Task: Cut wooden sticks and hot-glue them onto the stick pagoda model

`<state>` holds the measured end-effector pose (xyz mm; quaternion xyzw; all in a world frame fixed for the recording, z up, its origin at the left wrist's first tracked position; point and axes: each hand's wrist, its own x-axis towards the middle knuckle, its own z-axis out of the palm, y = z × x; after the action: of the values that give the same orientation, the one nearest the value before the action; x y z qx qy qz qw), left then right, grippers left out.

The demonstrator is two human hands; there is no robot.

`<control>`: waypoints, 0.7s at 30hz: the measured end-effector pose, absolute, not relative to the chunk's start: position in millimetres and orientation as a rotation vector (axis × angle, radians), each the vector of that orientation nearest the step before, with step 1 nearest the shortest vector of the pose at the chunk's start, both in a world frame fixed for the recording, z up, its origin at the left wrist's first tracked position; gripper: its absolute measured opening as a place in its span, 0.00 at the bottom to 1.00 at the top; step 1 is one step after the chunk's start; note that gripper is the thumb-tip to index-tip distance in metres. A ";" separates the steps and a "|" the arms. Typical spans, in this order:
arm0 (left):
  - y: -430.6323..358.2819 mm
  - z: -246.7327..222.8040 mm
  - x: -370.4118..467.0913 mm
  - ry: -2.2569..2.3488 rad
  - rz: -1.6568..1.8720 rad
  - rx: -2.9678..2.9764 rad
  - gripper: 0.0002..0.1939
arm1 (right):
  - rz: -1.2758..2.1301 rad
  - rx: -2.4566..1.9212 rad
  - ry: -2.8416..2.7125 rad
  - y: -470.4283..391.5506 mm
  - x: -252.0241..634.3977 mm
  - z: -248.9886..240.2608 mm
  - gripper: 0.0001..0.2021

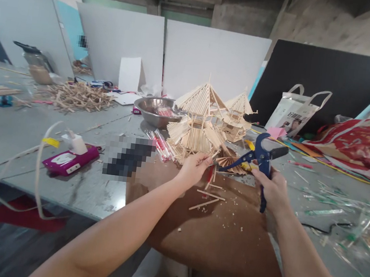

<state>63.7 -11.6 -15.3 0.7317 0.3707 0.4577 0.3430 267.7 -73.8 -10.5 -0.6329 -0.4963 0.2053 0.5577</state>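
My right hand (pixel 275 188) is wrapped round a handle of blue cutting pliers (pixel 260 156), whose other parts spread towards the left. Close to their left end, my left hand (pixel 194 169) is closed in a pinch; what sits between its fingertips is too small to make out. Just behind that hand stands a pagoda model (pixel 200 136) built of thin wooden sticks. Several loose wooden sticks (pixel 209 203) and small chips lie below my hands on a brown board (pixel 225 251). A folded brown paper fan (pixel 232 162) lies behind the pliers.
A second stick pagoda (pixel 238 113) and a metal bowl (pixel 157 112) stand farther back. Leftward are a pile of sticks (pixel 78 97), a purple power strip (pixel 70 160) and a bottle (pixel 35 64). Clear wrappers (pixel 355 231) and a white bag (pixel 294 111) are at right.
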 end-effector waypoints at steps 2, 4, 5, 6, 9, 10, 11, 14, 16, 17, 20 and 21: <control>-12.5 -15.7 64.2 0.970 1.199 1.930 0.14 | 0.728 -1.343 -1.068 -74.8 262.6 -12.4 0.11; -13.4 -15.4 64.3 1.011 1.224 1.937 0.14 | 0.864 -1.227 -0.976 -76.1 257.6 -13.2 0.12; -13.8 -15.3 64.4 1.029 1.235 1.938 0.14 | 0.909 -1.179 -0.948 -76.7 255.4 -13.3 0.13; -14.0 -15.4 64.4 1.041 1.241 1.939 0.14 | 0.944 -1.141 -0.933 -77.2 253.5 -13.3 0.13; -14.2 -16.6 65.2 1.044 1.225 1.938 0.14 | 0.991 -1.058 -0.921 -77.4 248.2 -14.9 0.11; -14.2 -17.3 65.7 1.035 1.203 1.926 0.14 | 0.998 -1.042 -0.909 -77.0 246.1 -16.0 0.10; -14.3 -18.1 66.3 1.024 1.174 1.906 0.13 | 1.006 -1.031 -0.892 -76.5 243.9 -17.2 0.09; -14.5 -19.8 68.7 1.003 1.112 1.840 0.13 | 1.054 -0.980 -0.832 -75.0 236.3 -20.2 0.07; -14.3 -21.1 70.6 1.022 1.138 1.815 0.14 | 1.101 -0.906 -0.809 -75.1 231.6 -19.9 0.07; -14.1 -22.1 71.6 1.023 1.155 1.803 0.14 | 1.137 -0.864 -0.807 -75.6 229.6 -19.1 0.08; -13.1 -27.1 75.3 0.975 1.163 1.741 0.14 | 1.281 -0.768 -0.876 -79.2 225.5 -15.9 0.11; -13.0 -29.3 76.6 0.955 1.158 1.717 0.14 | 1.321 -0.742 -0.921 -80.9 224.7 -15.6 0.11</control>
<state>76.6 -13.0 -29.3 0.6842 0.3805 0.4616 0.4171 224.7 -80.9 -15.6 -0.3245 -0.4025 0.5771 0.6321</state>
